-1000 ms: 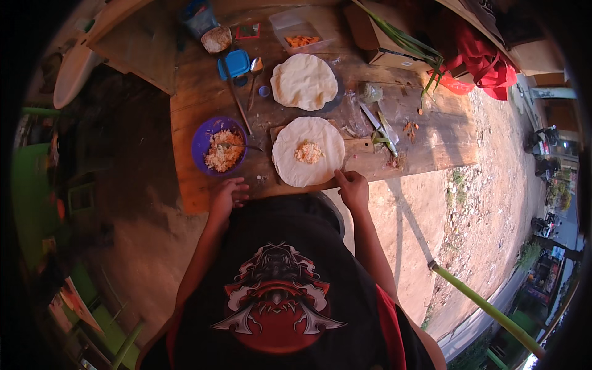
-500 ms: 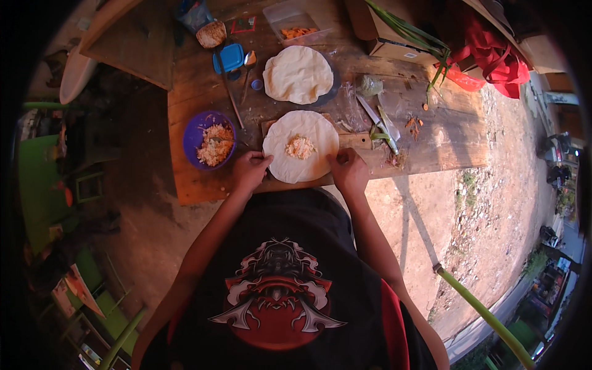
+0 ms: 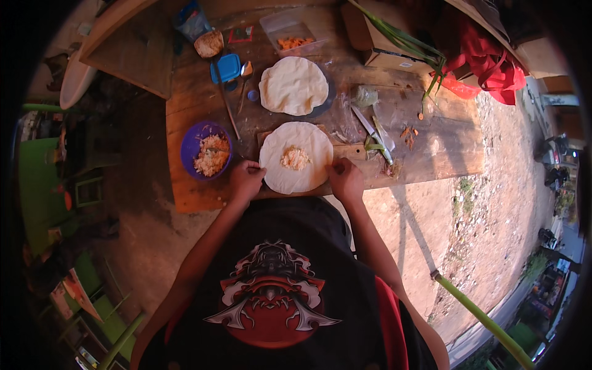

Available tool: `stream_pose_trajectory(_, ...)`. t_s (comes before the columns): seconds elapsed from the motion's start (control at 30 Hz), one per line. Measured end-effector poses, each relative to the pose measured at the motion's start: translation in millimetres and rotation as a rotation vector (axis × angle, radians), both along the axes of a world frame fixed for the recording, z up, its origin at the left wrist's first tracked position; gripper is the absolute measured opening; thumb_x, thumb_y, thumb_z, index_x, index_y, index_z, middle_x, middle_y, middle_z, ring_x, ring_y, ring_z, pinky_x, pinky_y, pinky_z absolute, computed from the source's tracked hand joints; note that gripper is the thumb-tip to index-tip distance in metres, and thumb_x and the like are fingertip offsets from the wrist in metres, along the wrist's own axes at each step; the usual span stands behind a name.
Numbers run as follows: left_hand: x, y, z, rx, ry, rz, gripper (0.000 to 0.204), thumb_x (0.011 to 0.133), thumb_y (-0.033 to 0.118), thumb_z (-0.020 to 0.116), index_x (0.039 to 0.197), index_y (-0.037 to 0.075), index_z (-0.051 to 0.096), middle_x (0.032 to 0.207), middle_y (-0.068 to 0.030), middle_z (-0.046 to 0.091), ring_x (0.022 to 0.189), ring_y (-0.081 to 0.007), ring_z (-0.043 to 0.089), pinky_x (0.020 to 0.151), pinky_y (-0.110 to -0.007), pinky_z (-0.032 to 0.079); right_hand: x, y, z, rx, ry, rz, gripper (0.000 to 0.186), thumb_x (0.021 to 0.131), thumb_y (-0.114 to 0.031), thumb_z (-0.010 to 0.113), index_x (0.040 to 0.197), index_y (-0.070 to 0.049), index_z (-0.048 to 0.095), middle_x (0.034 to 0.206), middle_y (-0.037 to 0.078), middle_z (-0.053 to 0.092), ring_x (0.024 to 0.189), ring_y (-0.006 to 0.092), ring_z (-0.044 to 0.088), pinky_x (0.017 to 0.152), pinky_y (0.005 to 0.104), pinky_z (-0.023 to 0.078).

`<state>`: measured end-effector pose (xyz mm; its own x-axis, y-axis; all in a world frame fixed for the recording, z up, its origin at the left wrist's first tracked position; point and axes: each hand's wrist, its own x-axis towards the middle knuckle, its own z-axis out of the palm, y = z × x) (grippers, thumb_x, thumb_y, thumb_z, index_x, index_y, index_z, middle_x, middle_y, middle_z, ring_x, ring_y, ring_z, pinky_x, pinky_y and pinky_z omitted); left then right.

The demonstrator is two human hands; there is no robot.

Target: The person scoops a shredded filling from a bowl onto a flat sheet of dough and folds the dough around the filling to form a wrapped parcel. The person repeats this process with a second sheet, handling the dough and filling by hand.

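A thin, pale round dough wrapper (image 3: 296, 135) lies flat on a wooden cutting board (image 3: 351, 152), which it mostly covers. In its middle sits a small heap of shredded orange-and-white filling (image 3: 296, 158). My left hand (image 3: 247, 180) pinches the wrapper's left edge between thumb and fingers. At the right edge, my right hand (image 3: 346, 180) does the same, its fingers partly hidden behind the knuckles. Left of my left hand stands a purple bowl (image 3: 186, 161) of the same filling, with a spoon in it. Beyond the wrapper, a stack of similar dough rounds (image 3: 293, 86) rests on a dark plate.
To the right lie a knife (image 3: 365, 123), green onion scraps (image 3: 383, 129) and carrot bits (image 3: 409, 137). Farther back are a blue lid (image 3: 226, 68), a long dark stick (image 3: 227, 102), a clear tub (image 3: 285, 28) with orange pieces, a cardboard box (image 3: 388, 54) and a red bag (image 3: 493, 68).
The whole view has shifted slightly, so the table sits a little lower in the picture. Both hands stay at the wrapper's side edges; the filling heap looks unchanged.
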<state>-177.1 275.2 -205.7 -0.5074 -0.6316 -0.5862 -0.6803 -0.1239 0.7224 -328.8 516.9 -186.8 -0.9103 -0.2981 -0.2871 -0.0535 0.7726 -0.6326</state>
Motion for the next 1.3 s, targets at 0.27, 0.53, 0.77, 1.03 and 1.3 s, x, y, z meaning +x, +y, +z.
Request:
stream_pose_trajectory(0.27, 6, -2, 22, 0.058, -0.019, 0.022, 0.042, 0.095, 0.025, 0.081, 0.129, 0.006, 0.066, 0.096, -0.004, 0.073, 0.07, -0.0118, 0.067, 0.055, -0.029, 0.053, -29, -5, 12, 0.082, 0.145, 0.05, 0.037, 0.092, -0.039, 0.076, 0.101, -0.004, 0.075, 0.09, 0.023, 0.077, 0.088, 0.0424, 0.076, 0.078, 0.0527, 0.059)
stream_pose_trajectory(0.53, 16, -7, 12, 0.076, 0.043, -0.041, 0.037, 0.093, 0.031, 0.083, 0.119, 0.007, 0.073, 0.097, -0.005, 0.077, 0.073, -0.0109, 0.07, 0.063, -0.029, 0.056, -58, -15, 33, 0.329, 0.119, 0.175, 0.036, 0.093, -0.04, 0.075, 0.105, -0.007, 0.079, 0.092, 0.024, 0.077, 0.09, 0.0446, 0.075, 0.079, 0.0525, 0.059)
stream_pose_trajectory(0.77, 17, -6, -3, -0.146, 0.058, -0.215, 0.032, 0.092, 0.031, 0.084, 0.106, 0.004, 0.074, 0.09, -0.0063, 0.076, 0.077, -0.0134, 0.071, 0.072, -0.032, 0.057, -26, -21, 19, 0.157, 0.215, 0.23, 0.027, 0.088, -0.032, 0.079, 0.102, -0.009, 0.074, 0.097, 0.015, 0.074, 0.089, 0.0401, 0.074, 0.077, 0.0501, 0.059)
stream_pose_trajectory(1.03, 11, -5, 12, -0.224, 0.002, -0.318, 0.035, 0.089, 0.035, 0.085, 0.1, 0.003, 0.077, 0.089, -0.0104, 0.077, 0.082, -0.0191, 0.073, 0.078, -0.035, 0.057, -17, -27, 26, 0.222, 0.093, 0.105, 0.028, 0.084, -0.033, 0.084, 0.096, -0.009, 0.076, 0.088, 0.014, 0.077, 0.086, 0.0375, 0.075, 0.075, 0.0483, 0.058)
stream_pose_trajectory(1.3, 9, 2, 11, -0.37, 0.081, -0.35, 0.028, 0.091, 0.029, 0.081, 0.097, 0.003, 0.074, 0.081, -0.009, 0.075, 0.069, -0.019, 0.073, 0.065, -0.035, 0.057, -15, -27, 24, 0.171, 0.084, 0.105, 0.023, 0.087, -0.032, 0.079, 0.093, -0.009, 0.075, 0.092, 0.019, 0.077, 0.09, 0.0427, 0.075, 0.078, 0.0538, 0.058)
